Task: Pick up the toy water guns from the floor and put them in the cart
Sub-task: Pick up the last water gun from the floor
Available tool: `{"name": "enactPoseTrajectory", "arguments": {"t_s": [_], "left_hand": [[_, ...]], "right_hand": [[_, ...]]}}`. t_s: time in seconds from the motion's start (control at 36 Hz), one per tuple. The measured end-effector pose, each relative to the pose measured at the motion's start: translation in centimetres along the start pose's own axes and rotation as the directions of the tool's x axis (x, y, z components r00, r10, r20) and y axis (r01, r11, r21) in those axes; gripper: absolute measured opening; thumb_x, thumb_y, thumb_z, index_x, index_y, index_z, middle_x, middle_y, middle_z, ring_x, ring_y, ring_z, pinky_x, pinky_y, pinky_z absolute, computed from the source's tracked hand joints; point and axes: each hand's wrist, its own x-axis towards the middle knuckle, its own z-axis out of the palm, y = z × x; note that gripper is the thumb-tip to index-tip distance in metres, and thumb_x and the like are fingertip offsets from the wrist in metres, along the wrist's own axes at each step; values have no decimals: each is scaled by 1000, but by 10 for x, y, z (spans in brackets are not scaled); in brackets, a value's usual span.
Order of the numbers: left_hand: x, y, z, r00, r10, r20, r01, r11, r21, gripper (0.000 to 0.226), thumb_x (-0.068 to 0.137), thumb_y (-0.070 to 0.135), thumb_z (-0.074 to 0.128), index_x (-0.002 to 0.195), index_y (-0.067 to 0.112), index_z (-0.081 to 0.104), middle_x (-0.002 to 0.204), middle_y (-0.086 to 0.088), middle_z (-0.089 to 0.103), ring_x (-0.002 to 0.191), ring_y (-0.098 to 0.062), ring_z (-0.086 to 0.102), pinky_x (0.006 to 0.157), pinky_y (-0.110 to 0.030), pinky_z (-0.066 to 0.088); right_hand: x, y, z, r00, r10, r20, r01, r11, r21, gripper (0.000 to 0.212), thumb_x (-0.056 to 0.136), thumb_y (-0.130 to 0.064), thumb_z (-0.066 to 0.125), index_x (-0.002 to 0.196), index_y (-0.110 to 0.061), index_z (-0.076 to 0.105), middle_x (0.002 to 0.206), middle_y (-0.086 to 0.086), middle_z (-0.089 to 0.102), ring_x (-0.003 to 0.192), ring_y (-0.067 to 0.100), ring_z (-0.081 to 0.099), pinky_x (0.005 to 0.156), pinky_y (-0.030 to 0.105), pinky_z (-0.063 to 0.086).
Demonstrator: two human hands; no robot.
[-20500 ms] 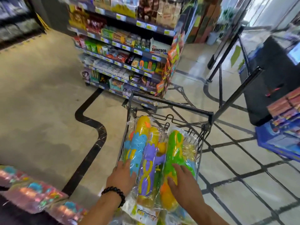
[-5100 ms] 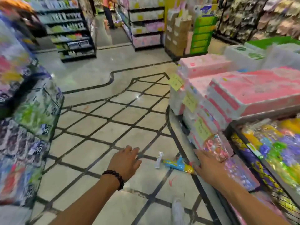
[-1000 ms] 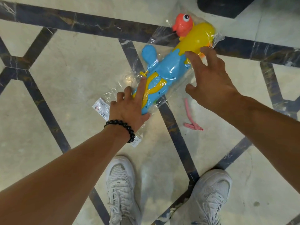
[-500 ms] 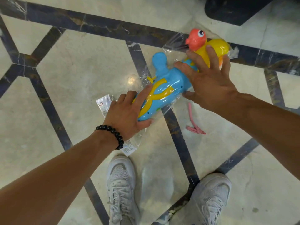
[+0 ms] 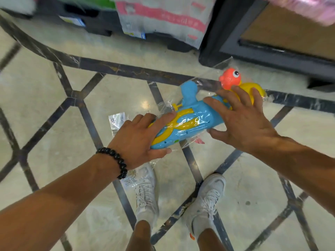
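The water gun [image 5: 190, 124], blue and yellow in a clear plastic bag, is above the floor [image 5: 54, 109], in front of two white shoes [image 5: 145, 192]. The left hand [image 5: 139, 140] grips its back end. The right hand [image 5: 241, 120] holds the front part, fingers spread, thumb probably underneath.
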Motion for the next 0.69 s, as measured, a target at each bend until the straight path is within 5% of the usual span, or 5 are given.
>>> {"name": "enactPoseTrajectory", "arguments": {"t_s": [0.31, 0.44, 0.69], "left_hand": [[-59, 82, -190, 982, 186, 17, -187, 975, 120, 96, 85, 81, 45, 157, 50, -10, 139, 4, 44, 118, -19, 45, 94, -40, 46], [-84, 129, -273, 962, 272, -1, -269, 952, 146, 91, 84, 82, 46, 158, 51, 1, 133, 5, 49, 112, -19, 51, 90, -38, 50], [-119, 228, -415, 897, 441, 18, -430, 865, 258, 89, 86, 86, 39, 158, 50, 2, 132, 8, 48, 111, -18, 50, 93, -40, 49]], "right_hand": [[-88, -19, -193, 995, 60, -81, -63, 997, -33, 81, 78, -75, 58, 147, -33, 51, 144, 6, 51, 133, 39, 48, 110, 68, 29], [-133, -23, -284, 975, 38, -220, -45, 998, -31, 77, 76, -68, 70, 140, -28, 56, 130, 9, 56, 122, 38, 54, 108, 64, 33], [-232, -29, -419, 922, 197, -333, -204, 979, 14, 79, 80, -74, 64, 145, -31, 51, 131, 9, 58, 122, 36, 55, 107, 63, 35]]}}
